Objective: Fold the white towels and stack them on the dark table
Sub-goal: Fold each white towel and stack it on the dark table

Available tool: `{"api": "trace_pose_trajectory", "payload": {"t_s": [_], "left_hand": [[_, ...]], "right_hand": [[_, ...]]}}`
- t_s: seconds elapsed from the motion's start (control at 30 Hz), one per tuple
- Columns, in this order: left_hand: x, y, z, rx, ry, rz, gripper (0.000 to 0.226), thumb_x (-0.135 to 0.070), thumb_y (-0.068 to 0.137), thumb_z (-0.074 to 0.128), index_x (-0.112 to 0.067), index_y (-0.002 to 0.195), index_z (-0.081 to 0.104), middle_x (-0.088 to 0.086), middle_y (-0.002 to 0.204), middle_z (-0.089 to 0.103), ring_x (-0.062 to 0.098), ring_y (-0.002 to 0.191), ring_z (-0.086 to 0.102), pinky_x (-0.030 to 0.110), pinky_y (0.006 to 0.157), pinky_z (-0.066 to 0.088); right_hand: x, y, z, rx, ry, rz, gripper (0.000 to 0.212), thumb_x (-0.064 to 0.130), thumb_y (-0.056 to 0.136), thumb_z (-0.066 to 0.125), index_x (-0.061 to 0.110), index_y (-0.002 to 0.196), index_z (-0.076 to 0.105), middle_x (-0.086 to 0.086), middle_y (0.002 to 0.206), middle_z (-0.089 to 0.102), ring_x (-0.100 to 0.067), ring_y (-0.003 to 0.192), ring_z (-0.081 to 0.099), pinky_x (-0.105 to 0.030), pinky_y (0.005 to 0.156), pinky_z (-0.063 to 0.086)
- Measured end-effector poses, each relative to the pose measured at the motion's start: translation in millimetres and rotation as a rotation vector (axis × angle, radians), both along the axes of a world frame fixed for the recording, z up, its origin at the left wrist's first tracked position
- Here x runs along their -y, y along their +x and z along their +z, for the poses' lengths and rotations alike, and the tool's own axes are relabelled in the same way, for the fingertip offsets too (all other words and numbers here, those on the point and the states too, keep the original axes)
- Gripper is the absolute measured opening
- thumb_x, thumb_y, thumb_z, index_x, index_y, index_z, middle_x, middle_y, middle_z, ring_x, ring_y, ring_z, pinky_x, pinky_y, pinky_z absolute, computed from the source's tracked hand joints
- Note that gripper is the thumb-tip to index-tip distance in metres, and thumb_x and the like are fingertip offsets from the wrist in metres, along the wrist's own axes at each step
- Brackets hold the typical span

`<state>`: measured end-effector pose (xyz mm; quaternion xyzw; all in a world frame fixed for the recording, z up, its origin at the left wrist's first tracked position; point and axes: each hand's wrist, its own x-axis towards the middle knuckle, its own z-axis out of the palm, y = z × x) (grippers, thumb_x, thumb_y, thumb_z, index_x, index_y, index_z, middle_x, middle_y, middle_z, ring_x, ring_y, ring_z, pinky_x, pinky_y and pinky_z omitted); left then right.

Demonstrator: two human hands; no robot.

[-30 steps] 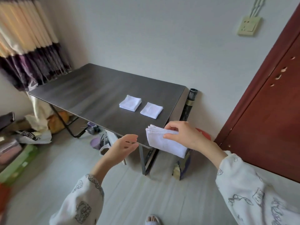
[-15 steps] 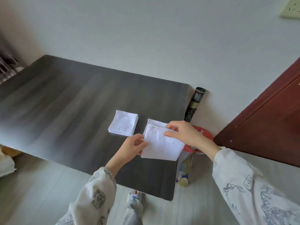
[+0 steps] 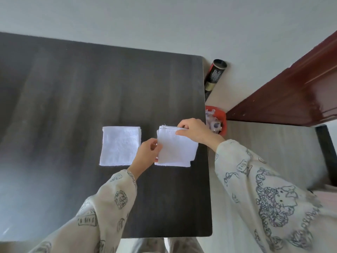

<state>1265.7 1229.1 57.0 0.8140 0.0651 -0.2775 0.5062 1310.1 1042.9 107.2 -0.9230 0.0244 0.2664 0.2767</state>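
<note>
Both hands pinch a folded white towel [image 3: 176,146] over another folded towel [image 3: 172,163] near the dark table [image 3: 73,88]'s right edge: left hand [image 3: 146,154] at its left side, right hand [image 3: 194,133] at its far corner. It seems to touch the lower towel. A third towel [image 3: 120,145] lies just left.

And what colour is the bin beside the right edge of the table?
Red-orange bin, seen in the head view.

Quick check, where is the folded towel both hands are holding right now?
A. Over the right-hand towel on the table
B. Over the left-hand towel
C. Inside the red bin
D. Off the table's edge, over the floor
A: the held towel, gripped by the left hand and right hand, overlaps the right-hand towel; the left-hand towel lies uncovered.
</note>
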Motion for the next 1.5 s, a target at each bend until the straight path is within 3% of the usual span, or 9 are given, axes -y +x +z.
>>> {"api": "trace_pose_trajectory", "payload": {"t_s": [0.17,0.37,0.53,0.73,1.0,1.17,1.33,1.4,1.5], "left_hand": [[-2.8,6.4,-12.5,-0.029,0.036,-0.033,0.018,-0.021,0.095,0.048,-0.011,0.109,0.054,0.002,0.099,0.059,0.021,0.092,0.061,0.016,0.061,0.051],[-3.9,10.9,-17.2,-0.049,0.065,-0.102,0.021,-0.021,0.095,0.048,-0.01,0.111,0.055,0.003,0.101,0.059,0.019,0.092,0.06,0.019,0.065,0.051],[-7.5,11.8,-22.5,-0.069,0.065,-0.104,0.02,-0.019,0.094,0.048,-0.009,0.111,0.055,0.007,0.101,0.061,0.022,0.094,0.061,0.023,0.065,0.054],[-8.5,11.5,-26.8,-0.042,0.082,-0.093,0.021,-0.02,0.094,0.05,-0.012,0.113,0.053,0.001,0.096,0.058,0.018,0.089,0.059,0.015,0.058,0.049],[-3.0,13.7,-28.2,0.003,0.159,-0.084,0.013,-0.024,0.091,0.055,-0.013,0.095,0.049,0.006,0.089,0.058,0.023,0.085,0.06,0.036,0.068,0.058],[-0.9,15.1,-27.0,-0.059,0.193,-0.106,0.019,-0.027,0.09,0.057,-0.011,0.094,0.048,0.006,0.089,0.06,0.021,0.076,0.063,0.028,0.06,0.057],[-4.9,5.1,-15.3,-0.122,0.265,-0.197,0.025,-0.031,0.089,0.057,-0.01,0.101,0.049,0.005,0.081,0.061,0.022,0.071,0.064,0.03,0.068,0.057],[-7.2,-4.2,-6.4,-0.064,0.339,-0.221,0.028,-0.027,0.091,0.055,-0.009,0.111,0.049,0.004,0.082,0.06,0.02,0.073,0.062,0.029,0.074,0.054],[-4.0,-18.8,13.8,0.097,0.396,-0.171,0.031,-0.02,0.093,0.051,-0.009,0.122,0.046,0.009,0.104,0.061,0.015,0.084,0.054,0.027,0.081,0.047]], "right_hand": [[-2.2,9.1,-21.8,-0.079,0.019,-0.042,0.02,0.031,0.087,0.061,0.016,0.1,0.064,0.012,0.069,0.051,-0.014,0.071,0.052,-0.022,0.058,0.036],[-2.1,15.5,-31.0,-0.171,-0.003,-0.004,0.024,0.03,0.089,0.058,0.012,0.104,0.063,-0.003,0.096,0.061,-0.015,0.084,0.057,-0.025,0.069,0.044],[-1.9,13.7,-40.4,-0.199,-0.004,-0.046,0.029,0.031,0.087,0.061,0.012,0.11,0.062,-0.001,0.097,0.059,-0.02,0.091,0.059,-0.028,0.075,0.045],[-4.0,11.4,-50.1,-0.116,0.013,-0.086,0.022,0.027,0.088,0.06,0.014,0.106,0.064,0.002,0.088,0.061,-0.019,0.086,0.059,-0.031,0.078,0.048],[-4.5,5.7,-61.4,0.024,-0.008,-0.104,0.02,0.025,0.09,0.057,0.014,0.104,0.066,-0.003,0.103,0.06,-0.017,0.091,0.057,-0.027,0.078,0.045],[-6.2,1.6,-69.8,0.127,-0.056,-0.117,0.025,0.028,0.091,0.056,0.018,0.111,0.066,-0.007,0.111,0.054,-0.017,0.099,0.05,-0.029,0.082,0.045],[1.7,-14.6,-58.9,0.164,-0.016,-0.255,0.035,0.032,0.094,0.049,0.02,0.127,0.055,-0.006,0.131,0.048,-0.022,0.12,0.044,-0.042,0.1,0.04],[11.4,-31.5,-46.5,0.193,0.057,-0.367,0.036,0.029,0.096,0.047,0.018,0.13,0.051,-0.005,0.134,0.048,-0.021,0.122,0.045,-0.035,0.102,0.04],[27.2,-73.4,-28.8,0.165,0.183,-0.506,0.035,0.024,0.096,0.047,0.015,0.13,0.05,-0.003,0.131,0.051,-0.017,0.119,0.05,-0.027,0.097,0.041]]}}
